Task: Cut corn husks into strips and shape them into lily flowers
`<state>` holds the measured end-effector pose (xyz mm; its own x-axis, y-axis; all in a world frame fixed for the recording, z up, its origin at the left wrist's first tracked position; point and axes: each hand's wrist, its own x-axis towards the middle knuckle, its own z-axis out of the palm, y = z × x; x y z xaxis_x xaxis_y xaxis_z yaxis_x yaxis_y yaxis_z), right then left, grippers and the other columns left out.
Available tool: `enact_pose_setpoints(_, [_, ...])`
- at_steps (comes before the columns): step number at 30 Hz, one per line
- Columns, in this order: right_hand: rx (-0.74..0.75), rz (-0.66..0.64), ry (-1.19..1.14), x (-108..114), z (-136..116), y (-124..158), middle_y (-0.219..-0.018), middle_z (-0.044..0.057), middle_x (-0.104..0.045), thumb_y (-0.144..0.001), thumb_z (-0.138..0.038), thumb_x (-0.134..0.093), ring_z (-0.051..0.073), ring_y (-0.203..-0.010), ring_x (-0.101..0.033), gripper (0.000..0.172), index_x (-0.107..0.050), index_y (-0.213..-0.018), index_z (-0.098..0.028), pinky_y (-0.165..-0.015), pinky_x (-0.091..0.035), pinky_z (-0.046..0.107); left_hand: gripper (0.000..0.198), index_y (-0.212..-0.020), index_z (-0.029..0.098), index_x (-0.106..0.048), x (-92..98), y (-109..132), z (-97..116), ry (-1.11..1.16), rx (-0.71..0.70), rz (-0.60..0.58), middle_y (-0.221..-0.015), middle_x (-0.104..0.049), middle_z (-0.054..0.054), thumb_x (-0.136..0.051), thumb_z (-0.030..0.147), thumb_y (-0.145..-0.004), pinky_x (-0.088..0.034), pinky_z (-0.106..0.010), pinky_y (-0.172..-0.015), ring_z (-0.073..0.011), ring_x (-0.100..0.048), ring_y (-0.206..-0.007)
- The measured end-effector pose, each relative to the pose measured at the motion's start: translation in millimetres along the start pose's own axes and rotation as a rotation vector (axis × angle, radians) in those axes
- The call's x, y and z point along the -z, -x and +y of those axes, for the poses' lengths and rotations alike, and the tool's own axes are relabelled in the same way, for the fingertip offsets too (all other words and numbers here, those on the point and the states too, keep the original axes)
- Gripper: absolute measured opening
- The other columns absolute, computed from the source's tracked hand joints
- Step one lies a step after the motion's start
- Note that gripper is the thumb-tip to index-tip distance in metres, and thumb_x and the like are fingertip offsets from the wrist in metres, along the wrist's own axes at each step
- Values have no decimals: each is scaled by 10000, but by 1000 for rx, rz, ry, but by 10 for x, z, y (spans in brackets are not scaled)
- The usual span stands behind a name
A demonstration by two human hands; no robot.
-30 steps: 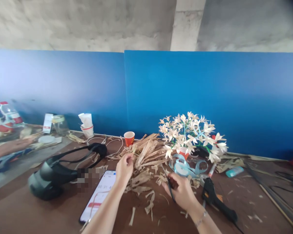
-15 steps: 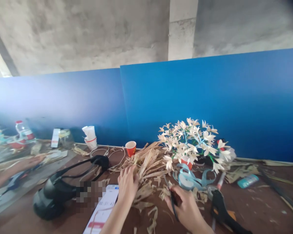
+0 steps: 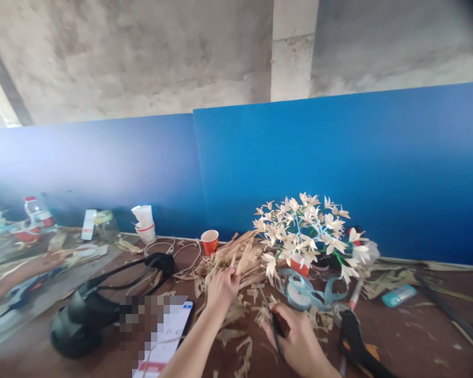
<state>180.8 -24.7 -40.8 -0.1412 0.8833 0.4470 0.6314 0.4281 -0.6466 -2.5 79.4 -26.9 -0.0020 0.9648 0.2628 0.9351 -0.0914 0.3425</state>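
Observation:
My left hand [image 3: 223, 287] is at the near edge of a pile of dried husks [image 3: 246, 254], its fingers pinched on a pale husk strip [image 3: 233, 261] that points up. My right hand [image 3: 294, 333] is closed round a pair of black-handled scissors [image 3: 275, 328], with the blades pointing up and away. Husk scraps [image 3: 262, 314] lie around the scissors. Beyond my right hand, a bunch of pale husk flowers [image 3: 305, 226] on green stems stands in a red cup [image 3: 298, 266]. A light blue ribbon roll [image 3: 299, 291] lies in front of it.
A black glue gun [image 3: 357, 341] and a teal tube-like object [image 3: 399, 296] lie on the right. Left are a phone [image 3: 167, 336], partly pixelated, a black headset [image 3: 90, 310], a red paper cup [image 3: 209, 242] and white cups [image 3: 145, 223]. Another person's arm [image 3: 19, 275] reaches in from the left.
My left hand has moved to the right and slightly forward over the husks, and a pale strip now shows at its fingertips. My right hand still holds the scissors, nearly in place.

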Motion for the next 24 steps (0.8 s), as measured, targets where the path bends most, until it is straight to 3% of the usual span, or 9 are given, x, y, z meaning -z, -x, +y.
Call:
enact_pose_setpoints(2, [0, 4, 3, 0, 0, -2, -580, 5, -553, -800, -362, -520, 122, -507, -483, 199, -576, -797, -172, -487, -367, 204, 345, -885, 194, -675, 50, -95, 12, 30, 24, 36, -989, -662, -124, -389, 379, -831, -371, -410, -855, -291, -550, -999])
enact_pose_setpoints(5, [1, -4, 0, 1, -5, -5, -598, 11, -569, -798, -357, -525, 123, -521, -491, 192, -575, -800, -171, -493, -369, 203, 284, -932, 172, -662, 101, -273, 12, 85, 15, 121, -1055, -633, -146, -442, 289, -797, -365, -381, -861, -284, -537, -1021])
enact_pose_setpoints(11, [-3, -8, 26, 26, 7, -13, -582, 5, -558, -793, -349, -523, 119, -510, -477, 186, -577, -772, -172, -491, -362, 205, 230, -590, 174, -655, 81, -510, 16, 146, 16, 74, -720, -677, -122, -525, 306, -726, -407, -354, -733, -279, -609, -822])
enact_pose_setpoints(15, [1, 11, 0, 30, -9, -18, -606, 13, -584, -783, -339, -535, 125, -528, -508, 177, -597, -812, -175, -506, -377, 207, 197, -828, 186, -673, 99, -600, 7, 222, 39, 141, -917, -674, -120, -528, 271, -724, -378, -350, -823, -269, -565, -962])
enact_pose_setpoints(17, [0, 7, -12, 24, -16, -17, -610, 15, -589, -781, -336, -535, 127, -529, -514, 174, -598, -810, -176, -508, -385, 208, 170, -797, 191, -680, 110, -658, -3, 274, 53, 157, -959, -664, -118, -591, 218, -655, -359, -366, -856, -289, -527, -1023])
enact_pose_setpoints(21, [8, 17, 14, 19, 4, -14, -596, 20, -585, -791, -344, -516, 127, -509, -503, 189, -597, -800, -174, -497, -380, 212, 35, -550, 186, -643, 148, -790, -26, 455, 77, 162, -749, -669, -82, -648, 201, -581, -401, -347, -779, -277, -574, -898])
enact_pose_setpoints(24, [16, 48, 29, 17, 34, -16, -593, 22, -581, -785, -346, -530, 132, -518, -503, 186, -602, -796, -176, -498, -380, 214, 132, -631, 174, -655, 246, -850, -39, 662, 109, 211, -614, -630, -40, -627, 303, -634, -434, -302, -673, -220, -606, -730])
